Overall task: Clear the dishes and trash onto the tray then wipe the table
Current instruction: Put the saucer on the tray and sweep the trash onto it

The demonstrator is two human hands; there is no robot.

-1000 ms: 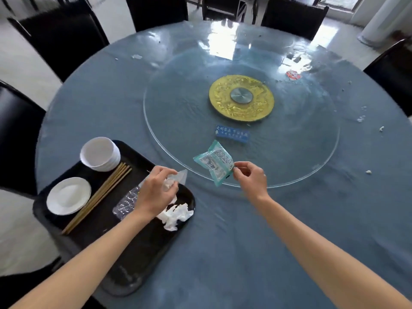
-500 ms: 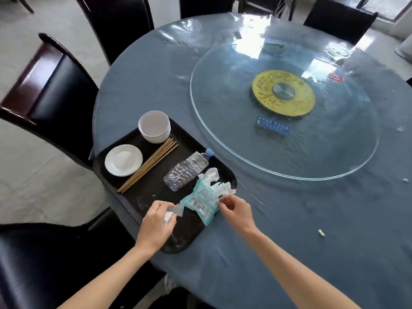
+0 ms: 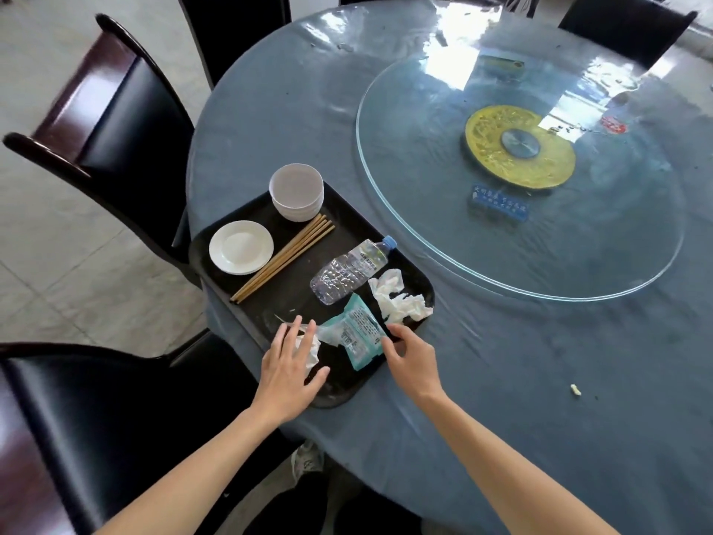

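- The teal wrapper (image 3: 357, 334), which a second ago was pinched up over the glass turntable (image 3: 517, 195), now lies flat on the near end of the black tray (image 3: 216, 241), just left of the right hand (image 3: 411, 361).
- The right hand's grip has let go: fingers spread, fingertips at the wrapper's right edge, nothing pinched.
- The left hand (image 3: 291, 374) has also opened; its released grip hovers flat over a small crumpled tissue (image 3: 310, 347) it carried in, now lying on the tray under its fingers.
- Just beyond the right hand sits a larger wad of tissue (image 3: 397, 299); beyond both hands lie the crushed bottle (image 3: 351, 270), the chopsticks (image 3: 285, 256), the saucer (image 3: 241, 247) and the stacked bowls (image 3: 296, 191), all on the tray.
- My reading: this load of trash is delivered, both hands are free.
- Still on the blue surface (image 3: 540, 438), well right of the right hand, lies a pale scrap (image 3: 575, 390); a red scrap (image 3: 613, 124) sits far across the turntable. Those look like the remaining pickups before wiping; no cloth is in view.
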